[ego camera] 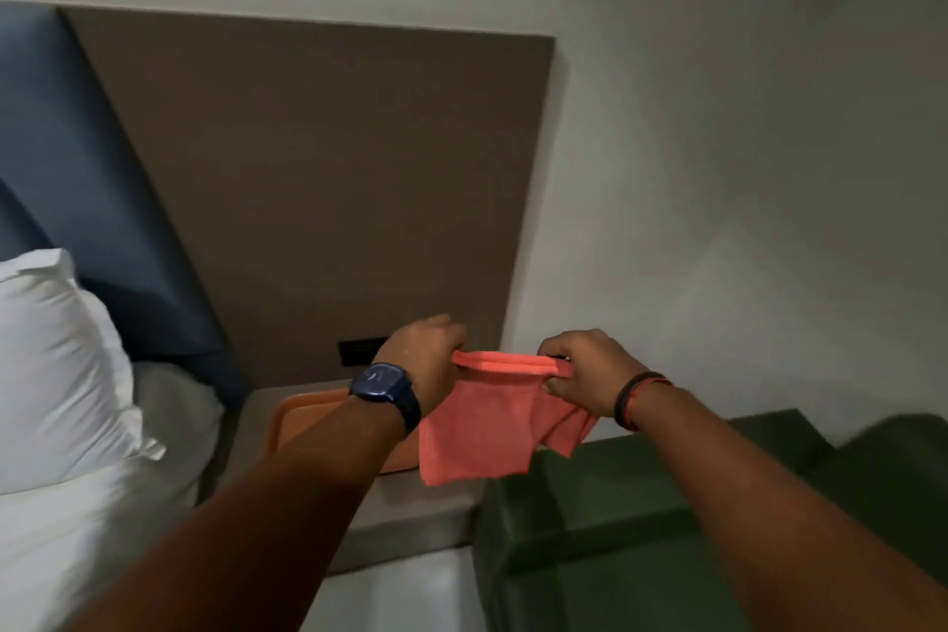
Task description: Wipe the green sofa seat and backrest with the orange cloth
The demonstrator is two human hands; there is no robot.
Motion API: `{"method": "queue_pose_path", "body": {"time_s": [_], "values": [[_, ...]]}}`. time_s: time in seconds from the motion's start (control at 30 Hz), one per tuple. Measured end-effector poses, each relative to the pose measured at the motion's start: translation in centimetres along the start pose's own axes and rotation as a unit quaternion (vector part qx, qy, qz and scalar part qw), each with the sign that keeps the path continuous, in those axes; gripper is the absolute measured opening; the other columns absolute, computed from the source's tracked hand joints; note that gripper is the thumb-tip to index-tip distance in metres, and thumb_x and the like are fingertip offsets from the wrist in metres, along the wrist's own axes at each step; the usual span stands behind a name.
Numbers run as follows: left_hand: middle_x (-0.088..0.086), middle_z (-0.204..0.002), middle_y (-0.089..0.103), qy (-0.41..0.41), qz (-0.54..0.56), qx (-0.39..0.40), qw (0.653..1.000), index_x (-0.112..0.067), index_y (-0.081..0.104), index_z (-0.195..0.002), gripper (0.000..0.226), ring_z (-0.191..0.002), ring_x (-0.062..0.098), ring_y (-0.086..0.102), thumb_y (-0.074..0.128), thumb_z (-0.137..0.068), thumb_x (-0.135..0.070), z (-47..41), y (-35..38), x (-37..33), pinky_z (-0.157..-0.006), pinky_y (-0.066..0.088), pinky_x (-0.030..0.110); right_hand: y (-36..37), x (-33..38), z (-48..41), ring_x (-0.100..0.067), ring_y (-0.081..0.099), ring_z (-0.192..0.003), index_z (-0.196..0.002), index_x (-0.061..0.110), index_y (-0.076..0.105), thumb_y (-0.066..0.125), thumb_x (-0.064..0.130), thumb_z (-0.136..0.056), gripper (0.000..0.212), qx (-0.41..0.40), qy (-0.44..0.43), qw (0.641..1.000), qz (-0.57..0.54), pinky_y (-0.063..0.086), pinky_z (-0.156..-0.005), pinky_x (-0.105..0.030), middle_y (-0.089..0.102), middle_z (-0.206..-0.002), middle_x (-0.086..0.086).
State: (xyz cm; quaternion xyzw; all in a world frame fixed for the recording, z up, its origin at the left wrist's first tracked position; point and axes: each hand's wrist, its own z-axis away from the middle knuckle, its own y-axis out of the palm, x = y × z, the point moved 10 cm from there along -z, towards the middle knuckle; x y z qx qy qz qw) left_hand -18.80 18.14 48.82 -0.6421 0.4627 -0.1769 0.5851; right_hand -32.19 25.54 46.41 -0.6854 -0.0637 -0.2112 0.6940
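The orange cloth (479,418) hangs stretched between my two hands, in the air above the bedside table. My left hand (428,357) grips its top left edge; a dark watch sits on that wrist. My right hand (585,370) grips the top right edge; dark and red bands circle that wrist. The green sofa (605,518) lies below and to the right of the cloth, with its arm nearest me and its backrest against the wall. The cloth does not touch the sofa.
A grey bedside table (410,518) stands between the bed and the sofa, with an orange tray (302,413) on it. A white pillow (56,364) and bedding lie at left. A brown wall panel (328,190) with a dark socket rises behind.
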Motion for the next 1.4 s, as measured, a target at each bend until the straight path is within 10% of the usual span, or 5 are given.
{"method": "queue_pose_path", "body": {"time_s": [0.7, 0.83, 1.0, 1.2, 1.4], "values": [[0.006, -0.076, 0.064, -0.110, -0.119, 0.063, 0.985, -0.017, 0.060, -0.078, 0.016, -0.063, 0.029, 0.054, 0.072, -0.070, -0.011, -5.1, 23.7, 42.0, -0.055, 0.046, 0.036, 35.3, 3.1, -34.9, -0.032, 0.064, -0.074, -0.087, 0.008, 0.066, 0.076, -0.002, -0.055, 0.035, -0.004, -0.151, 0.987, 0.056, 0.055, -0.058, -0.033, 0.064, -0.083, -0.015], [0.013, -0.090, 0.069, -0.069, -0.102, 0.178, 0.976, -0.017, 0.063, -0.092, 0.021, -0.067, 0.032, 0.060, 0.055, -0.073, -0.014, -0.1, 34.7, 44.9, -0.056, 0.051, 0.036, 48.9, 0.6, -33.3, -0.035, 0.058, -0.101, -0.110, 0.009, 0.061, 0.061, 0.018, -0.080, 0.031, 0.179, -0.156, 0.966, 0.102, 0.050, -0.084, -0.043, 0.060, -0.111, -0.018], [0.007, -0.150, 0.027, -0.101, -0.001, 0.341, 0.935, -0.029, 0.017, -0.141, 0.084, -0.131, 0.033, 0.032, 0.047, -0.074, -0.071, 7.8, 45.4, 47.2, -0.101, 0.036, 0.048, 57.1, -0.9, -29.9, -0.037, 0.060, -0.097, -0.106, 0.009, 0.062, 0.059, 0.050, -0.080, 0.048, 0.193, -0.135, 0.969, 0.069, 0.052, -0.081, -0.047, 0.063, -0.107, -0.017], [0.003, -0.157, 0.000, -0.145, -0.003, 0.242, 0.959, -0.031, -0.008, -0.143, 0.115, -0.142, 0.031, 0.002, 0.048, -0.057, -0.084, 5.3, 47.5, 50.2, -0.111, 0.006, 0.051, 59.6, -1.4, -32.8, -0.033, 0.000, -0.144, -0.148, 0.020, 0.015, 0.042, 0.061, -0.084, 0.081, 0.106, -0.115, 0.984, 0.090, 0.001, -0.117, -0.049, 0.005, -0.156, -0.014], [0.002, -0.155, -0.017, -0.149, -0.020, 0.254, 0.955, -0.030, -0.021, -0.140, 0.125, -0.139, 0.026, -0.018, 0.051, -0.053, -0.085, 4.3, 47.5, 50.4, -0.109, -0.008, 0.048, 59.1, -1.6, -33.7, -0.032, -0.001, -0.144, -0.148, 0.026, 0.003, 0.031, 0.069, -0.084, 0.082, 0.124, -0.088, 0.984, 0.098, 0.004, -0.115, -0.056, 0.008, -0.157, -0.015]]}}
